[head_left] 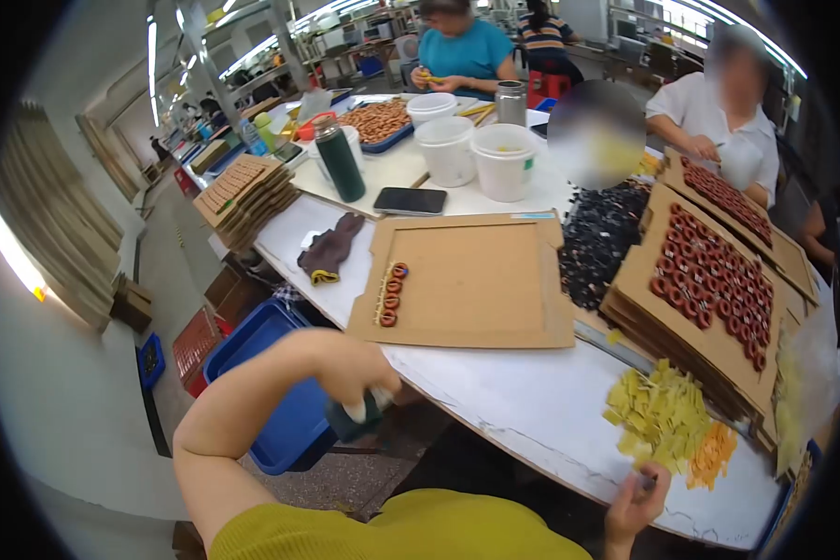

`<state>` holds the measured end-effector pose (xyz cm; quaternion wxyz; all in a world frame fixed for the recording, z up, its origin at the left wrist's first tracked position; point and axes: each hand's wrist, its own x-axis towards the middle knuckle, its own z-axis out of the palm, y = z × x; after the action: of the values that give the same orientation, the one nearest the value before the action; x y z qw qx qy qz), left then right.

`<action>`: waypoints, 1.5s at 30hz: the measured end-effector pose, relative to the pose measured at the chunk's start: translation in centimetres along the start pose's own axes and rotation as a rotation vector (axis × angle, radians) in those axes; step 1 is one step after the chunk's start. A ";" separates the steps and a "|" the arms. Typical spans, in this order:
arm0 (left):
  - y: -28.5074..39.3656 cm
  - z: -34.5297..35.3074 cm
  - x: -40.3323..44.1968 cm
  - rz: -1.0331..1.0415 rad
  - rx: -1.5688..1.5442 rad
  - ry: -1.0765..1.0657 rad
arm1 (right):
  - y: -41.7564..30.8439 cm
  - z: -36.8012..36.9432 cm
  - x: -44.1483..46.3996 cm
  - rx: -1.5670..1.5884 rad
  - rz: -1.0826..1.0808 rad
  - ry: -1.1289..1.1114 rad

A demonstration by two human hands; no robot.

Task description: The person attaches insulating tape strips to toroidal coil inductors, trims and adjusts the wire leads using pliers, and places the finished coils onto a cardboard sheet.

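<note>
My left hand (353, 371) is closed at the near table edge, over a blue bin. Its fingers are around a dark green object (353, 422), mostly hidden, whose kind I cannot make out. My right hand (638, 504) is low at the right with curled fingers pressed together. A small dark thing shows at its fingertips, too small to name. Just beyond lie a pile of yellow strips (658, 411) and some orange strips (712, 455). Ahead, a cardboard tray (467, 280) holds a short column of dark red rings (392, 301) along its left side.
Stacked cardboard trays (625, 303) with many dark red rings stand right, beside a heap of black pieces (597, 243). A brown glove (334, 247), a phone (410, 201), a green bottle (340, 161) and white buckets (504, 163) lie farther back. The blue bin (275, 439) is below left. Co-workers sit opposite.
</note>
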<state>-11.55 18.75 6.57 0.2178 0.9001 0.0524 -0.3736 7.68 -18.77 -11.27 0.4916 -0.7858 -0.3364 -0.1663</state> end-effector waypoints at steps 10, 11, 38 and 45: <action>-23.1 -14.7 -9.7 -0.652 0.163 1.795 | 0.0 -0.1 -0.5 -0.095 0.035 -0.043; -24.3 -15.8 -8.9 -0.689 0.311 1.841 | 0.1 -0.1 -0.6 -0.110 0.046 -0.039; -1.9 -6.3 11.9 0.473 0.657 0.937 | -1.3 -2.4 3.9 -0.170 -0.281 0.077; 9.1 1.9 15.4 1.109 0.734 0.558 | 3.4 -9.4 18.6 -0.467 -0.121 0.203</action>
<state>0.57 8.72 -2.17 0.0376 0.8712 -0.4877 0.0424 24.08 -21.30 1.87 0.3171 -0.8359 -0.2842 -0.3464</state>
